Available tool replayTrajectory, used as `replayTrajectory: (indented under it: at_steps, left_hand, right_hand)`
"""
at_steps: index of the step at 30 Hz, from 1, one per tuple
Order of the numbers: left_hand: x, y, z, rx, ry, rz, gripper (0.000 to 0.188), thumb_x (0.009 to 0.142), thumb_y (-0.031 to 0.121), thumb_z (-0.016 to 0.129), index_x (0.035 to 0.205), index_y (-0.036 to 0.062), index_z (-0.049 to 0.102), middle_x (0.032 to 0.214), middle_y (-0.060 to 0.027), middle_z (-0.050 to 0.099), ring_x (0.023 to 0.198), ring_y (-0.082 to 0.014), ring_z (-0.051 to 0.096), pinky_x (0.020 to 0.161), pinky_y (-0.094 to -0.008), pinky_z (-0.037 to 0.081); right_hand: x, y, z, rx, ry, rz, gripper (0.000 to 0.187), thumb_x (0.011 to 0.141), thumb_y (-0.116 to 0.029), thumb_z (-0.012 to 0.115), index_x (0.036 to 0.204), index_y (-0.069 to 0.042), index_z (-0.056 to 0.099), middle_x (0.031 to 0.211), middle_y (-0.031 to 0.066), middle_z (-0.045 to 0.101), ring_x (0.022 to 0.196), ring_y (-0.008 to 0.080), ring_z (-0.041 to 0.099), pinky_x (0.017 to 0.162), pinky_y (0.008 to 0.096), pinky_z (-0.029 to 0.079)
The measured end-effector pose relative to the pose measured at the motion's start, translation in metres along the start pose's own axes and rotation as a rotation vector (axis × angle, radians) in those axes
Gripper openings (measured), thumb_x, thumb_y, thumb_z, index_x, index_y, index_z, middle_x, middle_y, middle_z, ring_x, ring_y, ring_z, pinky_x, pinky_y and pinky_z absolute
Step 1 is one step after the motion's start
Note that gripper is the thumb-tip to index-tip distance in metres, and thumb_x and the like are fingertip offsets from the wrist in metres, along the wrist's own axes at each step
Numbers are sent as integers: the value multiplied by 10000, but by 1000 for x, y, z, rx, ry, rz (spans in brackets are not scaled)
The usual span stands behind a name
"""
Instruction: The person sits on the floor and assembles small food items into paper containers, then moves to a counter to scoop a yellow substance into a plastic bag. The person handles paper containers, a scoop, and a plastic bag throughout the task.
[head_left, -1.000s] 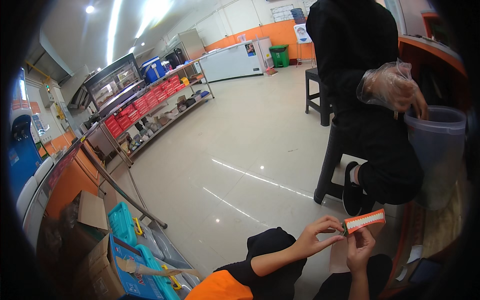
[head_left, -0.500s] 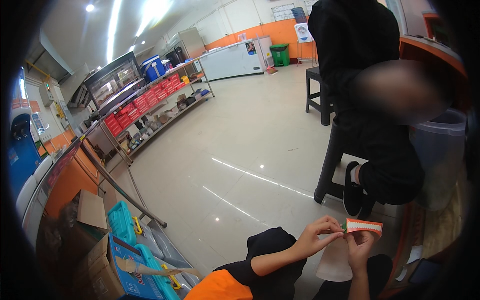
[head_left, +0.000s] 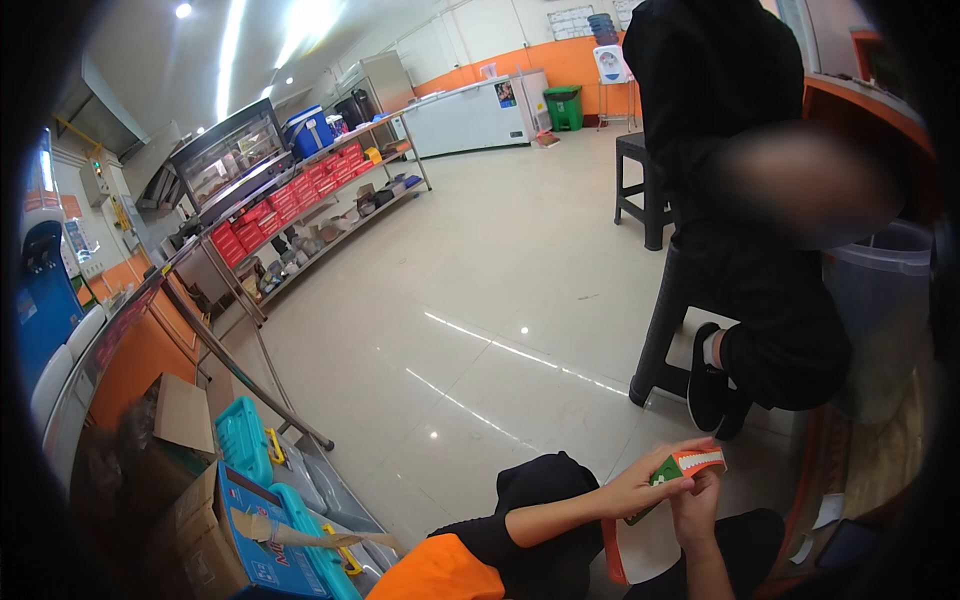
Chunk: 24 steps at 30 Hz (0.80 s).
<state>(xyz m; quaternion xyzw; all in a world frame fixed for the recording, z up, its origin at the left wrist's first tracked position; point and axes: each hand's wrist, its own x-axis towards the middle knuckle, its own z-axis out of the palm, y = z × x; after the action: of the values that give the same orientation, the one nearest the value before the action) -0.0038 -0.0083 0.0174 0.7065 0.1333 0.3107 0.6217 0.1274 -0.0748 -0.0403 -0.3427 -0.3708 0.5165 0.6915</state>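
Note:
Low in front of me, both hands hold an orange, green and white paper carton (head_left: 703, 461), its exact kind not clear. A white tooth-like strip runs along its upper orange face. My left hand (head_left: 645, 483) is closed round the green side, its fingertips partly hidden. From below and the right, my right hand (head_left: 697, 508) grips the carton, thumb up against it. Beneath the hands a pale panel with an orange rim (head_left: 645, 548) hangs over my lap; whether it is one piece with the carton I cannot tell.
A person in black (head_left: 740, 200) sits close on the right on a dark stool (head_left: 660, 330), beside a clear plastic bin (head_left: 880, 260). At lower left stand a blue carton (head_left: 262, 540) and turquoise-lidded tubs (head_left: 243, 440). A metal shelf (head_left: 340, 235) holds red boxes (head_left: 285, 205).
The carton has turned, so its green side now shows. My left hand has gone from a fingertip pinch to a fuller grip round it. An orange rim has appeared on the panel below.

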Motion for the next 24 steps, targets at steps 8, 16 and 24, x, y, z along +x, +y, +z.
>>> replayTrajectory:
  at_steps: [8,16,24]
  left_hand:
    - [-1,17,-4,-87,165,-369,484,969,319,528,1367,54,460,1193,-63,609,1033,-106,551,906,-261,430]
    - [2,0,-11,-184,272,-219,394,985,276,500,1282,20,542,1135,-67,628,1023,-109,575,897,-262,455]
    - [-4,-14,1,-17,392,-98,345,983,294,519,1123,-1,632,835,21,627,727,-16,522,604,-175,418]
  right_hand:
    - [3,-18,18,-306,-104,81,119,895,-2,570,1006,31,603,955,77,641,915,150,625,788,268,502]
    - [-19,-79,20,-500,84,-502,169,911,-82,463,898,37,582,749,65,586,604,108,555,541,212,449]
    - [5,-72,11,-497,125,-215,217,970,-146,474,940,24,606,846,37,562,789,92,516,720,223,401]
